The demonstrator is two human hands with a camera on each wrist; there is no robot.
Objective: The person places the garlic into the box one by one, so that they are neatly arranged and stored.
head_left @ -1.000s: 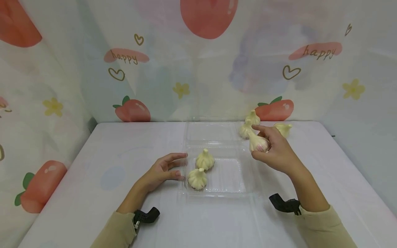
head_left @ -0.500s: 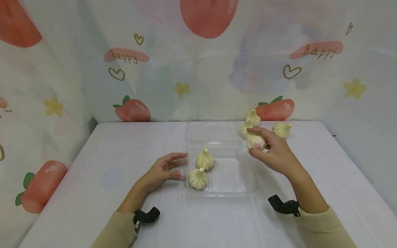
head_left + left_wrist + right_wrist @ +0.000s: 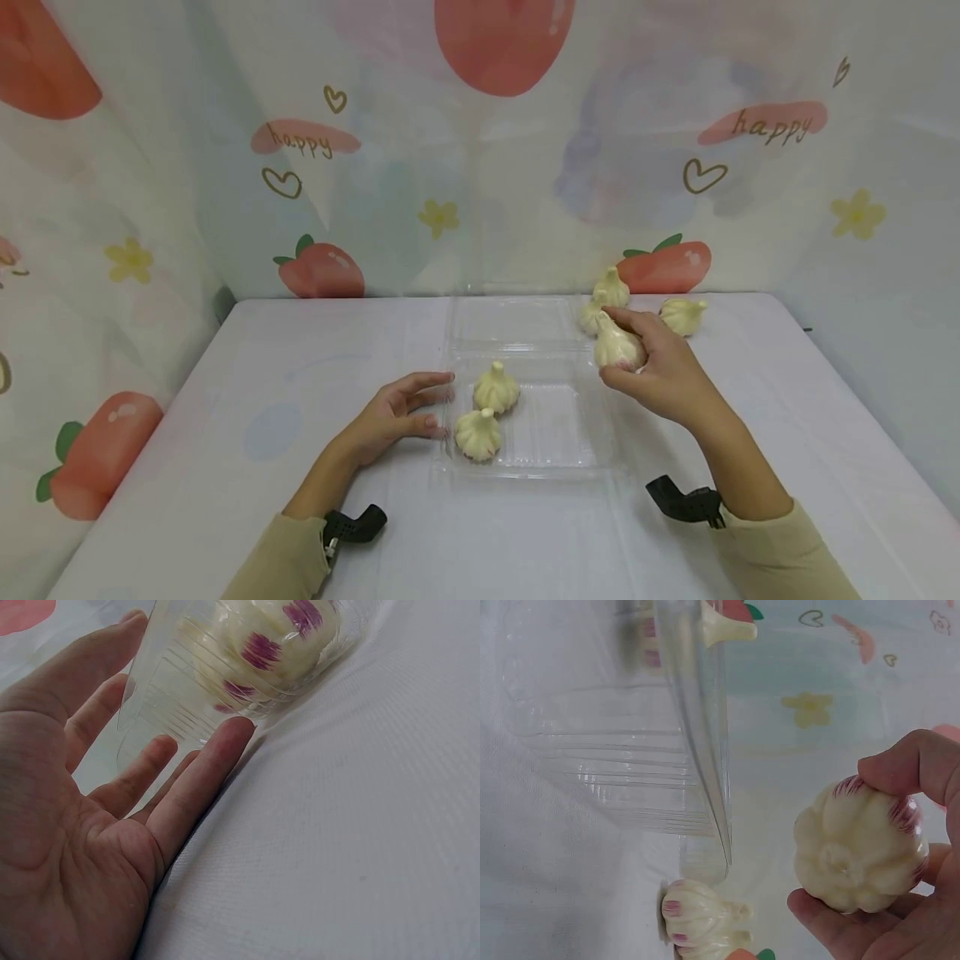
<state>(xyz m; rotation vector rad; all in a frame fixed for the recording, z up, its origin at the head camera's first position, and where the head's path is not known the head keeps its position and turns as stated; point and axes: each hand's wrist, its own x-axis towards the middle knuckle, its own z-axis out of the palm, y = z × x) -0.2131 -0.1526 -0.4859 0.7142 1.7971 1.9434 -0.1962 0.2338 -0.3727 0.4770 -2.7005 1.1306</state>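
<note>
My right hand (image 3: pixel 667 379) holds a garlic bulb (image 3: pixel 618 344) between thumb and fingers, raised by the right rim of a clear plastic clamshell box (image 3: pixel 551 429). In the right wrist view the bulb's round, purple-streaked base (image 3: pixel 859 851) faces the camera, apart from the box wall. Two more garlic bulbs, a rear one (image 3: pixel 496 387) and a front one (image 3: pixel 477 435), stand neck up inside the box on its left side. My left hand (image 3: pixel 386 421) lies at the box's left wall, fingers loosely extended; the left wrist view shows the fingertips (image 3: pixel 234 735) against or very near the plastic.
The box's clear lid (image 3: pixel 517 321) lies folded back behind it. Beyond my right hand, two garlic bulbs (image 3: pixel 611 287) sit close together by the lid, and another bulb (image 3: pixel 682 317) lies on its side to their right. A printed cloth backdrop (image 3: pixel 510 208) rises behind the white table (image 3: pixel 315 350).
My right hand has shifted slightly left with the garlic bulb, and the bulb has turned so its neck points more upward. The left hand and the box stay in place.
</note>
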